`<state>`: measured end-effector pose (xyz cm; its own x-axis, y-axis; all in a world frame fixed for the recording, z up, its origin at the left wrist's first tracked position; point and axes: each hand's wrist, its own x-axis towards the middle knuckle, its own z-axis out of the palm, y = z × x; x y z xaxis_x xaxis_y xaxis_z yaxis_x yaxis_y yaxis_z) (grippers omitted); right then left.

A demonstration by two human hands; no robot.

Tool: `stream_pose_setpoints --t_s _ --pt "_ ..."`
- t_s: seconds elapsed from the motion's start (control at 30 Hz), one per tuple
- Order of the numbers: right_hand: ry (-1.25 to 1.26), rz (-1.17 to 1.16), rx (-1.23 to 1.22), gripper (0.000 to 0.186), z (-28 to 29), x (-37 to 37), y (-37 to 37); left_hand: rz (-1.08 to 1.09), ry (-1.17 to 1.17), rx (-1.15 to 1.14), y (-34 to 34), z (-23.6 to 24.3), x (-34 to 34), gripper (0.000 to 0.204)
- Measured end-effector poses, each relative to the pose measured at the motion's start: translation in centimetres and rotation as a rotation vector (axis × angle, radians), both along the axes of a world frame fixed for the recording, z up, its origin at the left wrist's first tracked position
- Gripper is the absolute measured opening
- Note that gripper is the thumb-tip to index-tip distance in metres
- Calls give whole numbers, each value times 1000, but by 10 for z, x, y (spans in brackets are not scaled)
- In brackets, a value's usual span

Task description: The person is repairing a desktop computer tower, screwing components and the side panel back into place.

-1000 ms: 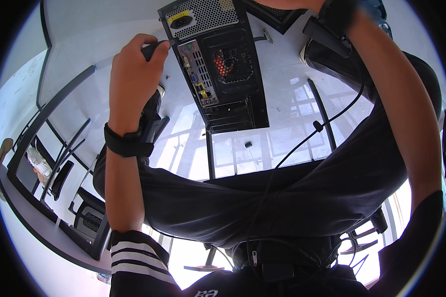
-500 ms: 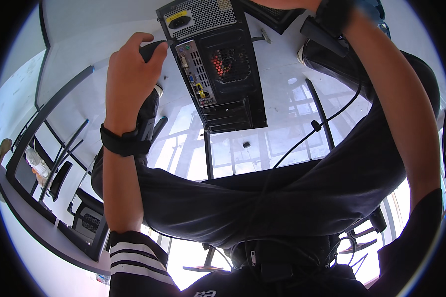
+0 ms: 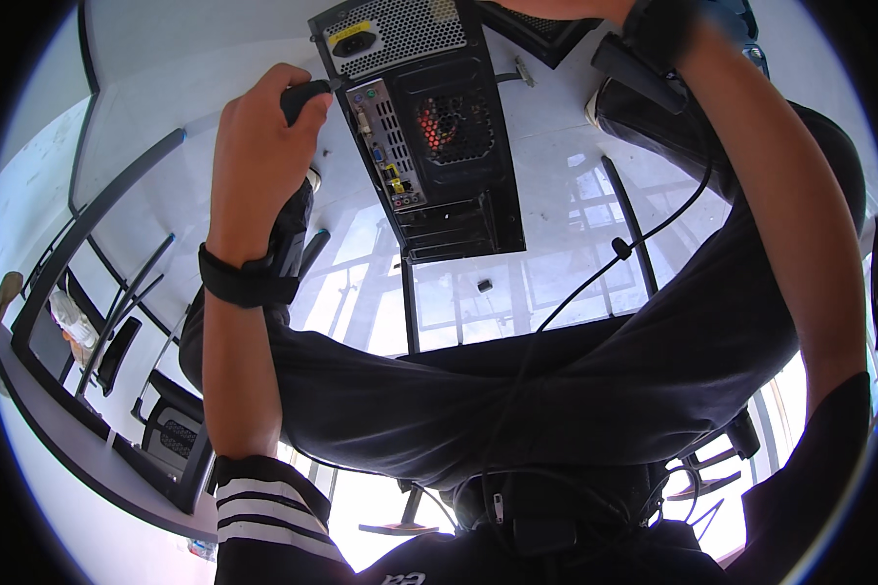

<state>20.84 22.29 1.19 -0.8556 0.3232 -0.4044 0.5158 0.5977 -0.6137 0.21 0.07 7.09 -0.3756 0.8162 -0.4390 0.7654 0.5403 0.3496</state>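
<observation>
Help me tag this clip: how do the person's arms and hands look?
The left arm wears a black wrist strap; the right arm a bulky black wristband. The left sleeve is black, striped white; the right sleeve plain black. Left hand and right hand look bare.

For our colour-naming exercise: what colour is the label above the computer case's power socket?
Yellow; the label shows best in the head view.

We see a black computer case (image 3: 483,187) with a silver honeycomb panel (image 3: 415,41) and yellow label (image 3: 352,31); below the case, our charcoal trousers (image 3: 527,414); to its lower left, our black sleeve (image 3: 268,512), white-striped.
</observation>
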Motion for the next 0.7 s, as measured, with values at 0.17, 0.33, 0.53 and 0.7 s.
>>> stream_pose_setpoints --t_s 0.17,0.33,0.53,0.7 --pt "11 25 -22 46 5 -2 -2 -44 -18 72 -2 1 0 21" --pt "26 3 -11 46 7 0 -3 -68 -41 44 0 4 -2 20" --pt "12 3 9 45 -6 0 0 -269 -32 124 -2 -4 -14 17" --pt "13 22 -7 44 -4 -1 1 -216 -22 118 -3 -5 -15 21"
